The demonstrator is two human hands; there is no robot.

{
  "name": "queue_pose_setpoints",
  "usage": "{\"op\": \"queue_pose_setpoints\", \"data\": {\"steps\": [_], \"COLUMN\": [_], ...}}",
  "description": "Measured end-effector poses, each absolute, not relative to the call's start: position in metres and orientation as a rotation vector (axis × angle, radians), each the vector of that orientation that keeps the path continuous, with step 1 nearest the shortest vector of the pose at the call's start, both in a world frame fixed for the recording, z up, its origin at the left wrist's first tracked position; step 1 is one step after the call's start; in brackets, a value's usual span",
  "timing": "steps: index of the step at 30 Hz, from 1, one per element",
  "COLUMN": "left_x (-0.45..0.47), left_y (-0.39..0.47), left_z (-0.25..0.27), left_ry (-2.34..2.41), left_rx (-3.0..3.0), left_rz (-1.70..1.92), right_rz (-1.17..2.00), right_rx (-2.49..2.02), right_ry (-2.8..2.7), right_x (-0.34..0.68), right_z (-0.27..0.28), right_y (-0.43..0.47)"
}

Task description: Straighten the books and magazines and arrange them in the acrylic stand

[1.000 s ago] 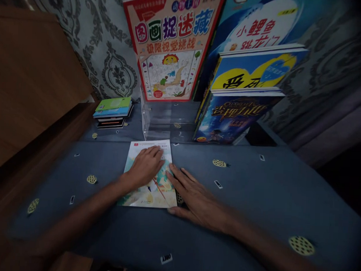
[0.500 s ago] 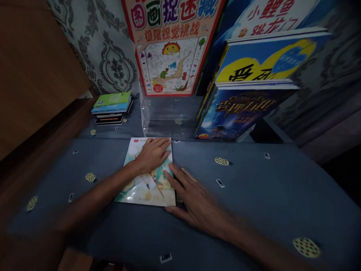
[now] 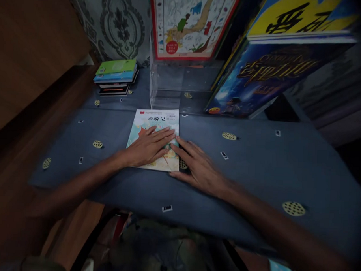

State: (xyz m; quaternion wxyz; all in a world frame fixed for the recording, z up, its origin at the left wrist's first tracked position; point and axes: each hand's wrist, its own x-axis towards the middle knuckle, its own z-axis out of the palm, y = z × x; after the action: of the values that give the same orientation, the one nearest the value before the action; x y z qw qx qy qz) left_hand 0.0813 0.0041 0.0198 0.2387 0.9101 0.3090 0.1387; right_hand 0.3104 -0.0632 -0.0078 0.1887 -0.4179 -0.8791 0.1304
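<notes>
The book [image 3: 155,121] is flat on the worktop [image 3: 250,165], left hand [image 3: 149,148] spread over its cover, right hand [image 3: 200,168] loosely splayed at its right edge, neither gripping. Looks like steadying; shifting it next would call for fingers hooked underneath.

Open tablecloth [image 3: 256,166] spreads right of the right hand [image 3: 201,166], while standing books [image 3: 259,85] apparently block the dim far side.

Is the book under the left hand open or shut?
Shut: the book lies flat, its front cover up with the title showing, and the left hand rests spread on that cover.
</notes>
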Motion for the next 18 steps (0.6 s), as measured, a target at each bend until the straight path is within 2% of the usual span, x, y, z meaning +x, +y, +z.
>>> {"op": "queue_pose_setpoints", "data": {"steps": [12, 18], "left_x": [0.059, 0.037], "left_y": [-0.03, -0.042], "left_z": [0.014, 0.034], "left_ry": [0.874, 0.875], "left_rx": [2.813, 2.738], "left_rz": [0.228, 0.386], "right_rz": [0.464, 0.571], "right_rx": [-1.155, -1.08], "right_ry": [-2.403, -2.486], "right_x": [0.315, 0.294], "right_z": [-0.01, 0.011], "right_y": [-0.064, -0.091]}}
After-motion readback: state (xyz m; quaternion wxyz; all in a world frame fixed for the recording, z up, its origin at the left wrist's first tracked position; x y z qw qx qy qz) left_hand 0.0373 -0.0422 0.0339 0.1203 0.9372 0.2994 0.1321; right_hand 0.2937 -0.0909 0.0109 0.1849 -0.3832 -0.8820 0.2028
